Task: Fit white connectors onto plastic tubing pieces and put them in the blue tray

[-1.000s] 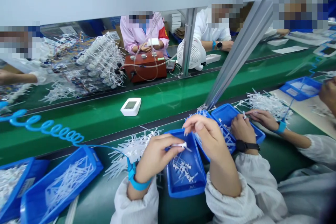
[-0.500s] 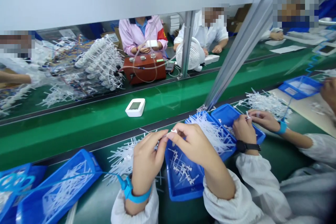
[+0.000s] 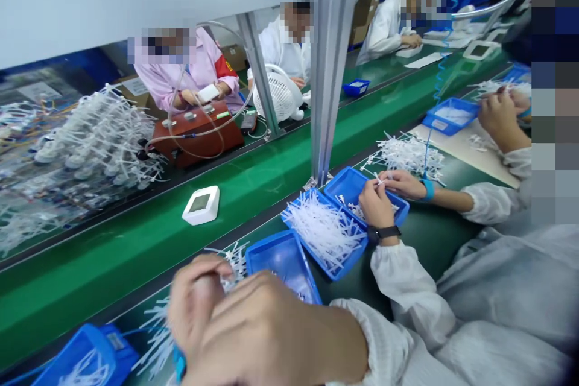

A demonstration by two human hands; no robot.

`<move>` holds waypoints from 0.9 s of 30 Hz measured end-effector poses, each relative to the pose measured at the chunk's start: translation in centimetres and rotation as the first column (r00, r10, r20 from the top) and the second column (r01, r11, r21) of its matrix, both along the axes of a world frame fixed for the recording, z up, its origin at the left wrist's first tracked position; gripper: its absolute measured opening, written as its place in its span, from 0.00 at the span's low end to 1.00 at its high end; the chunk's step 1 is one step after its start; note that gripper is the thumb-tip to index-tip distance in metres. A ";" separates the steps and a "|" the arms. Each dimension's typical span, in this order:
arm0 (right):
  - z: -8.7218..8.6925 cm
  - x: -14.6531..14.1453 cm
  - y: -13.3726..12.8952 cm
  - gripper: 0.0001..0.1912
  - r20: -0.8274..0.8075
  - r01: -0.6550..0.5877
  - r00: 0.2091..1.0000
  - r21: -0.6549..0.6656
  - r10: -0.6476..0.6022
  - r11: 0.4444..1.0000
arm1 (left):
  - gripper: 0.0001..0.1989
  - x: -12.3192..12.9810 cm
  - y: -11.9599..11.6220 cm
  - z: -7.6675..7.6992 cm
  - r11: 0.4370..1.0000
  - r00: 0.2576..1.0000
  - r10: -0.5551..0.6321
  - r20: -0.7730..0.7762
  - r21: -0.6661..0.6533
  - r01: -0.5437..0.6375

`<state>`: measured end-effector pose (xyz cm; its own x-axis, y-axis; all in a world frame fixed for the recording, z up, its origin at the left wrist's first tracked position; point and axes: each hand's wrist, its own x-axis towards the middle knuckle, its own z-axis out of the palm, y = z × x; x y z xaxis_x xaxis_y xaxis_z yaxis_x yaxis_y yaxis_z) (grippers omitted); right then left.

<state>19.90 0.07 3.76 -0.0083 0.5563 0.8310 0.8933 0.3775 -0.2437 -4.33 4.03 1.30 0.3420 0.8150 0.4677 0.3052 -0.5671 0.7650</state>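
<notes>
White strips lie heaped at near left, just beyond the left hand, and a blue tray sits beyond the right hand, presumably both kept within easy reach. The right hand crosses before the left, hiding the fingertips; cannot tell whether either grips anything. Farther right, a strip-filled second tray adjoins a co-worker's hands.
</notes>
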 end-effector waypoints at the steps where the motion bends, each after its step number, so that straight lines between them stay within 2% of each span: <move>1: -1.0 3.2 0.2 0.32 -0.003 0.072 0.997 0.024 -0.072 0.997 | 0.15 1.2 0.5 0.1 0.999 0.993 -0.037 -0.113 -0.037 0.033; 2: -2.2 6.3 0.3 0.32 0.009 0.171 0.985 0.064 -0.172 0.983 | 0.12 2.6 1.0 0.2 0.995 0.959 -0.073 -0.272 -0.081 0.053; 4: -4.5 11.3 0.7 0.34 0.020 0.368 0.927 0.160 -0.375 0.916 | 0.11 5.7 2.2 0.1 0.985 0.800 -0.163 -0.577 -0.142 0.099; 5: -5.6 13.0 0.9 0.34 0.026 0.454 0.883 0.207 -0.468 0.867 | 0.11 7.2 2.8 0.0 0.987 0.712 -0.157 -0.685 -0.142 0.080; 6: -6.6 14.1 1.0 0.34 0.022 0.513 0.845 0.249 -0.535 0.821 | 0.10 8.5 3.5 -0.2 0.989 0.655 -0.146 -0.742 -0.136 0.066; 7: -7.4 14.6 1.1 0.33 0.045 0.614 0.751 0.319 -0.659 0.722 | 0.10 9.5 4.1 -0.4 0.991 0.613 -0.127 -0.780 -0.124 0.048; 8: -8.1 14.9 1.1 0.32 0.078 0.719 0.575 0.426 -0.814 0.549 | 0.10 10.4 4.7 -0.6 0.993 0.587 -0.109 -0.802 -0.113 0.030; 9: -8.6 14.9 1.1 0.30 0.092 0.770 0.329 0.550 -0.940 0.323 | 0.09 11.1 5.2 -0.9 0.994 0.569 -0.103 -0.816 -0.109 0.023; 10: -9.1 14.8 1.1 0.27 0.074 0.741 0.047 0.666 -0.996 0.084 | 0.08 11.5 5.6 -1.2 0.994 0.545 -0.102 -0.832 -0.109 0.019; 11: -9.4 14.8 1.1 0.25 0.024 0.643 -0.212 0.756 -0.977 -0.121 | 0.08 11.9 5.8 -1.4 0.993 0.522 -0.106 -0.846 -0.113 0.018; 12: -9.7 14.9 1.1 0.22 -0.024 0.535 -0.384 0.809 -0.923 -0.244 | 0.08 12.1 6.0 -1.7 0.993 0.504 -0.112 -0.856 -0.119 0.019; 14: -10.2 15.3 1.1 0.19 -0.116 0.340 -0.588 0.862 -0.800 -0.375 | 0.08 12.3 6.1 -2.2 0.991 0.484 -0.125 -0.866 -0.129 0.025; 15: -10.5 15.6 1.3 0.20 -0.239 0.145 -0.717 0.868 -0.655 -0.475 | 0.08 12.3 6.1 -2.4 0.991 0.485 -0.129 -0.865 -0.132 0.029; 16: -10.7 15.9 1.4 0.22 -0.397 -0.104 -0.800 0.830 -0.449 -0.548 | 0.08 12.3 6.0 -2.5 0.991 0.492 -0.130 -0.861 -0.132 0.032; 17: -11.0 16.1 1.6 0.25 -0.547 -0.345 -0.804 0.747 -0.231 -0.568 | 0.08 12.3 5.9 -2.6 0.991 0.507 -0.130 -0.852 -0.131 0.033; 18: -11.2 16.3 1.8 0.29 -0.665 -0.540 -0.746 0.638 -0.040 -0.549 | 0.09 12.2 5.8 -2.5 0.991 0.527 -0.129 -0.840 -0.132 0.033; 19: -11.3 16.4 2.0 0.33 -0.741 -0.667 -0.665 0.533 0.094 -0.520 | 0.09 12.1 5.7 -2.4 0.990 0.554 -0.130 -0.822 -0.135 0.033; 21: -11.4 16.4 2.2 0.38 -0.799 -0.755 -0.568 0.410 0.198 -0.512 | 0.09 11.6 5.7 -2.0 0.988 0.622 -0.144 -0.770 -0.150 0.043; 23: -11.1 16.1 2.1 0.41 -0.832 -0.840 -0.444 0.258 0.332 -0.477 | 0.08 10.9 5.8 -1.4 0.982 0.703 -0.176 -0.690 -0.173 0.076; 27: -9.4 15.3 1.5 0.37 -0.799 -0.919 -0.150 -0.104 0.582 -0.380 | 0.06 9.2 6.3 -1.1 0.971 0.854 -0.202 -0.480 -0.209 0.112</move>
